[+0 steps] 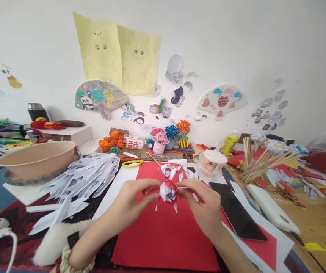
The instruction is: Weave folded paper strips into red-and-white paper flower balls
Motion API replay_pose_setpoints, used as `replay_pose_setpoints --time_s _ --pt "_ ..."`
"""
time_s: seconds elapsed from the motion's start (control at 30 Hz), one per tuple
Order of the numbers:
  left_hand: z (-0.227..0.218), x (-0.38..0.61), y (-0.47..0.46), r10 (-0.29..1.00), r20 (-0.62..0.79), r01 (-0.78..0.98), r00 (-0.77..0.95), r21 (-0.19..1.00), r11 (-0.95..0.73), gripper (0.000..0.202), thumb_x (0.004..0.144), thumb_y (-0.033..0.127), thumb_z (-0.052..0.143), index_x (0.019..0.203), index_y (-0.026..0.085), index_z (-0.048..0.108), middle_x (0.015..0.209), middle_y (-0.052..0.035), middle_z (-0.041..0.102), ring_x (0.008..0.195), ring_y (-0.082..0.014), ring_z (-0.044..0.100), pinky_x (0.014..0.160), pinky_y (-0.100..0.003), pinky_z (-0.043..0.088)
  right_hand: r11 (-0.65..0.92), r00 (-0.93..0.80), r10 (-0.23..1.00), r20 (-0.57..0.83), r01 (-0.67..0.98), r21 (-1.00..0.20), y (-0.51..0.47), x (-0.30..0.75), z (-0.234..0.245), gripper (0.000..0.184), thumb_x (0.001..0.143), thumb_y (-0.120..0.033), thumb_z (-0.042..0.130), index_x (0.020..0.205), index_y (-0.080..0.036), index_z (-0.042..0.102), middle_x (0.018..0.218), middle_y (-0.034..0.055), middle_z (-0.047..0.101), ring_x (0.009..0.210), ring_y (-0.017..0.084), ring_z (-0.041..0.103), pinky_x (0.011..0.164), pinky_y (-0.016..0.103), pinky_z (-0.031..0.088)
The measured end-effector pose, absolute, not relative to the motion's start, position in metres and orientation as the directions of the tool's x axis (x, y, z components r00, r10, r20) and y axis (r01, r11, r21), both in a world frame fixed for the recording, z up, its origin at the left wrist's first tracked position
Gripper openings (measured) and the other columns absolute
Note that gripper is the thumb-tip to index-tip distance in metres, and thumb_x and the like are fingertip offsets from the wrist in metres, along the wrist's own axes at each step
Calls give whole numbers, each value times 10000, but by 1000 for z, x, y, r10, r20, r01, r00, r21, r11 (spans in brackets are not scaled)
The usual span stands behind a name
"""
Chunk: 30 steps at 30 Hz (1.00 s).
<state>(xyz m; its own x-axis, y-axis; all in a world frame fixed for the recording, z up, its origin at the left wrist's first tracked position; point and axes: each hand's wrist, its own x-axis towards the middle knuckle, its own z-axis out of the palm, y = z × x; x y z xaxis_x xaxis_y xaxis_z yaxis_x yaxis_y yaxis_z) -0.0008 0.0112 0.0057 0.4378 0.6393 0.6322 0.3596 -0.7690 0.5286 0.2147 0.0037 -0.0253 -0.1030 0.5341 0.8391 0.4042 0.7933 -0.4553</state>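
Both my hands hold a small folded paper flower (168, 192), white with red petals, above a red paper sheet (165, 235). My left hand (136, 201) pinches its left side with closed fingers. My right hand (202, 203) pinches the right side, fingertips pressed on a white petal. Another white folded paper piece (168, 169) lies just beyond on the red sheet.
A heap of folded white paper pieces (80, 178) lies at left beside a beige bowl (35, 159). Yellow scissors (132, 163), a black phone (237, 214), a white power bank (272, 208), wooden sticks (259, 161), a lidded plastic cup (212, 161) and paper-flower pots (168, 138) surround the sheet.
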Motion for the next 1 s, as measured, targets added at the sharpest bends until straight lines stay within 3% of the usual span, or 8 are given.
replay_pose_setpoints --time_s 0.17,0.3,0.5,0.73,0.9,1.0 --pt "-6 -1 13 499 747 448 440 299 -843 146 928 146 565 1023 183 670 873 -26 761 705 -120 692 643 -183 503 776 -127 579 806 388 -496 5 214 -24 157 872 -86 648 958 -209 694 832 20 712 669 128 670 638 217 564" --pt "-9 2 9 451 800 520 394 211 -828 132 939 151 538 972 172 664 709 3 711 578 -102 639 567 -184 461 794 -124 549 827 387 -469 4 212 -24 114 872 -94 649 901 -198 683 776 12 702 627 119 657 609 208 559" --pt "-10 8 3 431 830 572 354 172 -802 126 910 126 539 914 180 653 629 24 676 510 -88 606 507 -176 421 791 -99 508 856 447 -418 3 212 -24 78 865 -124 653 850 -198 673 741 21 707 665 152 675 619 245 563" --pt "-13 14 3 443 852 604 280 202 -771 126 903 126 538 930 189 643 634 33 695 503 -83 618 500 -170 434 758 -128 604 787 399 -517 0 212 -22 49 863 -196 655 907 -198 674 793 32 707 674 158 655 633 280 567" --pt "-16 13 4 415 877 646 241 175 -743 115 901 135 542 938 184 639 604 38 688 468 -79 597 482 -171 426 680 -179 729 660 294 -672 -2 209 -23 491 724 -411 799 1132 -194 633 918 63 725 746 199 682 692 336 597" --pt "-18 15 3 410 874 651 263 153 -743 113 902 131 537 933 176 636 606 35 686 481 -83 605 495 -174 433 633 -129 761 636 365 -683 -2 204 -26 503 699 -378 820 1126 -198 626 875 42 718 697 182 669 667 322 595"
